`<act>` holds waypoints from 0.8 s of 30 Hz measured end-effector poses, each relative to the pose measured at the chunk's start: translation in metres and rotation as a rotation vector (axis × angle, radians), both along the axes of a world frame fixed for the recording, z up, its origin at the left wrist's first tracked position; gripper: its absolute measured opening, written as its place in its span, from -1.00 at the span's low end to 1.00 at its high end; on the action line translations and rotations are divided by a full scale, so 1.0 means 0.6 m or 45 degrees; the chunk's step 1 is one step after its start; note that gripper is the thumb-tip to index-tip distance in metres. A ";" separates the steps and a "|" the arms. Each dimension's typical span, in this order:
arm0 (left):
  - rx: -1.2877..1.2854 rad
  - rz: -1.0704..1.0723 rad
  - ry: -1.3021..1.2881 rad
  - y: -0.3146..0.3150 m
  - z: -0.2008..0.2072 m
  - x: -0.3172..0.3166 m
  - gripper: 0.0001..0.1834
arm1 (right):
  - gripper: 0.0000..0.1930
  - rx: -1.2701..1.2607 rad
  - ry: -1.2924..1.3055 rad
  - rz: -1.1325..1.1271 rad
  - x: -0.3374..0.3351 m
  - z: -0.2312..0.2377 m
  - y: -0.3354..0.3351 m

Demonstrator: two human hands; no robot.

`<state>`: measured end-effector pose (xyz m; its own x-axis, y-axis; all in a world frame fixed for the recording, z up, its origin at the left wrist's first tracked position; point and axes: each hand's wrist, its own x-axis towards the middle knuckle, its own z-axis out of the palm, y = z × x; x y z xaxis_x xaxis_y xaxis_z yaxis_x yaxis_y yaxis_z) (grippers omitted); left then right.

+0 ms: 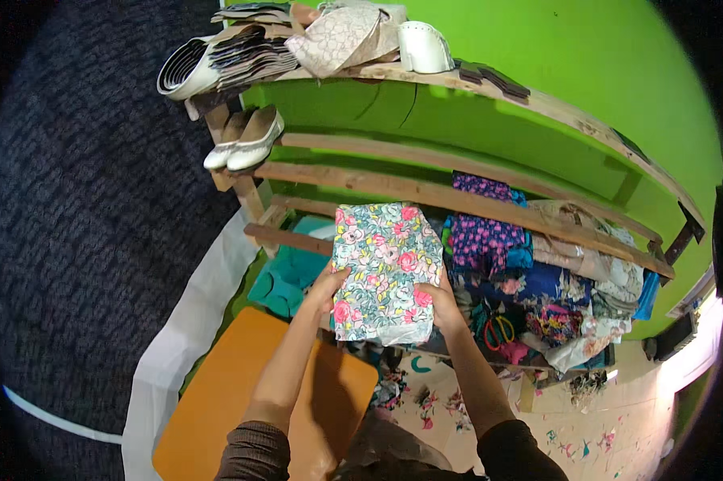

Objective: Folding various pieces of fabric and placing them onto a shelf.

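Observation:
Between my two hands is a folded piece of floral fabric [387, 264], white with pink roses, grey-green leaves and touches of yellow. My left hand [326, 290] grips its left edge, with the fingers tucked behind the cloth. On the opposite edge my right hand [438, 298] holds it the same way, thumb on the front. The cloth is raised in front of the wooden rack's lower shelves, and its lower edge looks a little crumpled. Teal fabric [285, 280] lies on the shelf beyond my left hand.
A wooden rack [377, 181] stands against a green wall. White shoes [253, 140] sit at its left end. Folded fabrics [490, 236] and scissors with coloured handles [499, 330] are lower right. An orange table [241, 385] is at left; scraps [429, 401] litter the floor.

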<state>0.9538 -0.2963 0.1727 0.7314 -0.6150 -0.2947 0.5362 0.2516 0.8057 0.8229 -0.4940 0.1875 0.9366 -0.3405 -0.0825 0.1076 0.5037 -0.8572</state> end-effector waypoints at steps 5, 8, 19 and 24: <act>-0.032 0.016 -0.100 -0.085 -0.002 0.103 -0.49 | -0.26 0.034 -0.152 -0.103 0.080 -0.003 -0.036; 0.031 0.094 -0.278 -0.135 -0.048 0.158 -0.45 | -0.24 -0.120 -0.113 -0.199 0.120 -0.017 -0.052; 1.265 0.179 -2.019 -0.208 -0.109 0.078 -0.50 | -0.50 -2.451 0.293 -0.403 0.167 -0.012 -0.002; 1.297 0.190 -2.007 -0.191 -0.136 0.037 -0.51 | -0.45 -2.325 0.523 -0.421 0.149 -0.135 -0.045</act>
<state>0.9760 -0.4107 0.0911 0.6840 -0.5754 0.4483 -0.7243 -0.6083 0.3245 0.9124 -0.5212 0.1066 0.8435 -0.3933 0.3658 -0.3238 -0.9157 -0.2380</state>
